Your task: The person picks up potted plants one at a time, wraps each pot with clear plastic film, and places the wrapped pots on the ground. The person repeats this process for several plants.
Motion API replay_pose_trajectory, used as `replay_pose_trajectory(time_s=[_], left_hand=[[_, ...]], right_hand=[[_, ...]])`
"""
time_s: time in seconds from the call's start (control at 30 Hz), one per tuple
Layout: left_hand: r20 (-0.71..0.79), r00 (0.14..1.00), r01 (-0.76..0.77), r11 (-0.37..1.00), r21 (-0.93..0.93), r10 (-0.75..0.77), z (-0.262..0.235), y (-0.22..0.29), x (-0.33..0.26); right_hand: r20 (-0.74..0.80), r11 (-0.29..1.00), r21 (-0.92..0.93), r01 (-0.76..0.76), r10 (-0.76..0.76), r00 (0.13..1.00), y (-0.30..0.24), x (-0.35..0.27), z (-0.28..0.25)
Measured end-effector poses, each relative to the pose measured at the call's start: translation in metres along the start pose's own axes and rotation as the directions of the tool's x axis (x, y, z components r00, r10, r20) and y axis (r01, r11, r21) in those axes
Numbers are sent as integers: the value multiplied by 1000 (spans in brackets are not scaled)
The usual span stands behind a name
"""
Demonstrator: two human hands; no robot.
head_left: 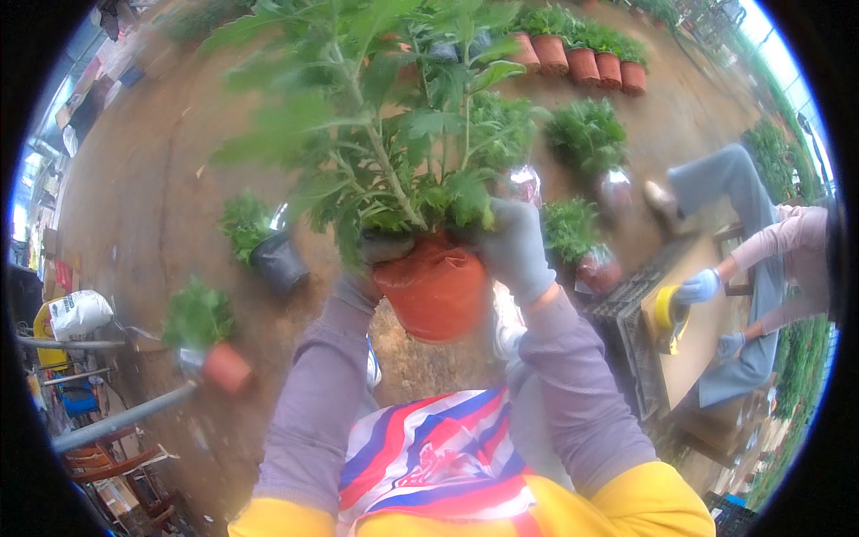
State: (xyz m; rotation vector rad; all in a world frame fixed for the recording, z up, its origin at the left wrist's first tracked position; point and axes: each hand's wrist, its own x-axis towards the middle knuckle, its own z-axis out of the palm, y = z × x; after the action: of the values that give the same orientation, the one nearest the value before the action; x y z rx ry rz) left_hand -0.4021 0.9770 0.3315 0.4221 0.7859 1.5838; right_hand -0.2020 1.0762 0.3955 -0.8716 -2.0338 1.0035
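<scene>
Between my two grey-gloved hands hangs a leafy potted plant (465, 125) in a reddish-brown pot (434, 295). My left hand (380, 255) grips the left side of the pot near its rim, its fingers partly covered by leaves. On the opposite side my right hand (521, 249) is closed at the rim, with its fingertips hidden behind foliage. Tall green stems rise from the pot toward the top of the view, and some leaves are smeared by motion. The pot is held above the ground, over my feet.
Potted plants lie tipped on the brown ground: one in a black pot (279, 262), another in a reddish pot (226, 367). Several reddish pots (582, 64) stand in a row at the back. At right, a gloved co-worker holds a yellow tape roll (664, 309) by a black crate (617, 345). A metal rail (125, 416) juts in at left.
</scene>
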Motion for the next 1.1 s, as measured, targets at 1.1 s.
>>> replay_pose_trajectory(time_s=[1.1], left_hand=[[89, 996, -69, 777, 626, 18, -25, -28, -2]], right_hand=[[251, 757, -644, -110, 345, 904, -33, 22, -6]])
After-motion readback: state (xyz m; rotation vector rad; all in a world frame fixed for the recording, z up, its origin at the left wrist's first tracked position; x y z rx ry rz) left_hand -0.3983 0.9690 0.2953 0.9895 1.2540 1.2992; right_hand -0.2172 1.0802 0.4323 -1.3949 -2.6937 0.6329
